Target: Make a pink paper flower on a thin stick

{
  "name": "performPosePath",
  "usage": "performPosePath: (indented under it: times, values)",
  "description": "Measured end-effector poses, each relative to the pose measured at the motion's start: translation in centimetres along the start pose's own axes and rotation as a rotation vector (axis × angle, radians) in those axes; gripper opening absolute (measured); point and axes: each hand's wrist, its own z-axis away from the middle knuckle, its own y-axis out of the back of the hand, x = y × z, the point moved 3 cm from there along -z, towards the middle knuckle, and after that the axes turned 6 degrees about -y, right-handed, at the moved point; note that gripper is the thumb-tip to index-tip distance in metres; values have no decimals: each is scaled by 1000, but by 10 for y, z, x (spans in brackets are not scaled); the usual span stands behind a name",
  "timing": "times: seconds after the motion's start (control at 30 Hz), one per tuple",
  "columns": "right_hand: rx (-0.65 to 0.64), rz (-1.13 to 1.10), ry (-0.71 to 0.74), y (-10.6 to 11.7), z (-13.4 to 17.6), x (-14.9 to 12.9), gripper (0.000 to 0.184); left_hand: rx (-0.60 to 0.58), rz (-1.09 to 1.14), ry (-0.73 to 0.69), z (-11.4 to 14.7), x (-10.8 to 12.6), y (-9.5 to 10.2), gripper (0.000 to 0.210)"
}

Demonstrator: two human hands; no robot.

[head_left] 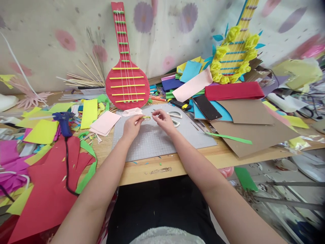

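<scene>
Over the grey cutting mat, my left hand pinches a small yellow-green strip between thumb and fingertips. The strip's free end points toward my right hand, whose fingers are drawn together a short gap away. Whatever those fingers hold, if anything, is too small to make out. White-handled scissors lie on the mat just beyond my right hand and are partly covered by it. A folded pale pink paper piece rests behind my left hand.
A red paper-covered string instrument leans on the wall behind the mat; a yellow flowered one stands right. A blue glue gun sits among coloured paper at left. A phone and brown cardboard lie at right.
</scene>
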Motion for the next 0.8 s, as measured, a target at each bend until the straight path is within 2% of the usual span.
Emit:
performPosePath:
  times: [0.13, 0.33, 0.5, 0.8]
  values:
    - [-231, -178, -202, 3, -2, 8, 21, -103, 37, -4, 2, 5, -1, 35]
    - [-403, -346, -384, -2, 3, 15, 25, -196, 74, -26, 4, 1, -6, 30]
    - [-416, -421, -439, -7, 6, 15, 27, -168, 138, -13, 3, 0, -8, 33]
    - [-359, -426, -435, -11, 6, 11, 25, -142, 133, -37, 5, 0, -9, 33]
